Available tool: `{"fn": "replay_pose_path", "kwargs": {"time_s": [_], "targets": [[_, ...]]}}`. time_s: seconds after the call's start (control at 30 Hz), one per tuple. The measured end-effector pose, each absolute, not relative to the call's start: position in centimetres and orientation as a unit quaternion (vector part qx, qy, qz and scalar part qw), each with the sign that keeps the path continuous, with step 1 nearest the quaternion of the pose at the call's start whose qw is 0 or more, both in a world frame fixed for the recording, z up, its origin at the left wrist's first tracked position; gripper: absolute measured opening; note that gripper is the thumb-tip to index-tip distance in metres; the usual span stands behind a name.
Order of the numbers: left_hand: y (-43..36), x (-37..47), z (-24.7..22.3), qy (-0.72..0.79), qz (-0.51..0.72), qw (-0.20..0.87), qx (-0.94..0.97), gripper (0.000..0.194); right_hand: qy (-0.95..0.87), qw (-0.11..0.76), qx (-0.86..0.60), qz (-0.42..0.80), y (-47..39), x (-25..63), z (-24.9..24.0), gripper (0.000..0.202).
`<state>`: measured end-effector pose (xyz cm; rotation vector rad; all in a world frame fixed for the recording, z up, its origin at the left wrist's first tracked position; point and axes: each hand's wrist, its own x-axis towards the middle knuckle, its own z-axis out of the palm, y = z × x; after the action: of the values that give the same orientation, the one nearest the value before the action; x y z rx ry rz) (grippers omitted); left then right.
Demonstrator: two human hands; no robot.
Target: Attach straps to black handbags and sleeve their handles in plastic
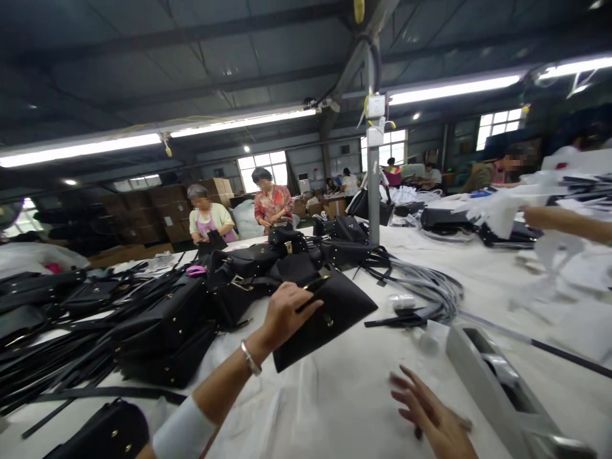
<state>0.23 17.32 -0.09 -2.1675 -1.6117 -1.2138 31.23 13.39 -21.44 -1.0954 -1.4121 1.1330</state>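
My left hand [289, 311], with a silver bangle at its wrist, is closed on the upper edge of a black handbag [335, 312]. The bag hangs tilted over the white table [354, 401], and a small metal fitting shows on its front. To the right, my right hand [425, 408] is held low over the table with its fingers apart and nothing in it, slightly blurred. Beside that hand stands a grey tape dispenser [502, 389]. More black handbags [157, 312] with metal studs are heaped left of my left hand.
Black and grey straps [430, 287] lie coiled past the held bag. A metal post [373, 191] with sockets rises from the table. Co-workers [272, 197] stand across it, and another person's arm [568, 220] reaches in at right near white wrapping [502, 210]. Long straps cover the left side.
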Motion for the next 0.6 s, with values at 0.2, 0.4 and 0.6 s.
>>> {"fn": "replay_pose_path", "kwargs": {"time_s": [0.2,0.4,0.6], "targets": [[8.5,4.6,-5.5,-0.312,-0.256,0.233,-0.885,0.011,-0.353,0.497,-0.409,0.680,10.0,31.6,-16.6,0.075],[3.3,6.2,-10.8,-0.305,-0.228,0.157,-0.911,0.010,-0.523,0.445,-0.569,0.452,6.4,35.3,-19.6,0.068],[0.6,8.9,-8.8,-0.401,-0.237,-0.029,-0.885,0.025,-0.621,0.432,-0.516,0.402,5.1,37.1,-18.0,0.049]]}}
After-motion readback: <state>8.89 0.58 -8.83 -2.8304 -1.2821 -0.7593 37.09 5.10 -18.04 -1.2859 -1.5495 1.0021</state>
